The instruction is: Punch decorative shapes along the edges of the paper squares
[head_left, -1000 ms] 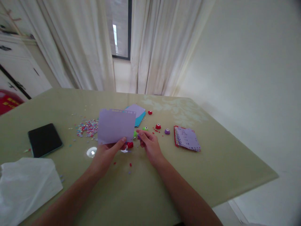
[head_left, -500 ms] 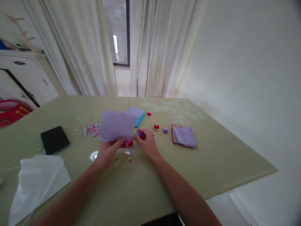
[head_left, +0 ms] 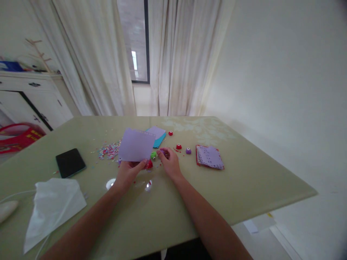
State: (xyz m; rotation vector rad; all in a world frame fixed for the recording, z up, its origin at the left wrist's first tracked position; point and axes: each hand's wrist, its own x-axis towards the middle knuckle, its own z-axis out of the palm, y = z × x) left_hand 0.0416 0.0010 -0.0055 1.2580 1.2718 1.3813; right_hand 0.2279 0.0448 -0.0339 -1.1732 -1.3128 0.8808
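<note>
White, creased material (head_left: 55, 206) lies nearest me, at the left of the green tabletop (head_left: 249, 191), with a thin pale cord (head_left: 21, 193) reaching its edge and a rounded whitish object (head_left: 8, 210) beside it. Just past that I see a black tablet (head_left: 71, 163) lying flat.

Through the head camera I have the left hand (head_left: 130, 170) raised over the middle of the table, thumb and fingers clamped on the lower edge of a purple sheet (head_left: 137, 145), which stands tilted up. To its right, the right hand (head_left: 170, 163) has thumb and fingers together on a small purple piece (head_left: 162, 152); the fingers cover too much of it for me to tell its shape.

Between the hands I make out a red piece (head_left: 149, 164) and, slightly farther, a green one with an eye (head_left: 153, 155). Off to the right lies a red-edged notebook (head_left: 210, 157) with a purple, spotted top page.

Beyond the left hand spreads a heap of coloured confetti (head_left: 110, 150), partly hidden by the sheet. Past the right hand sit a purple figure (head_left: 188, 151) and a red figure (head_left: 178, 146), each with one eye. Farther off are blue paper (head_left: 160, 141) under lilac paper (head_left: 156, 131), then cream curtains (head_left: 184, 65) around a window (head_left: 134, 43).
</note>
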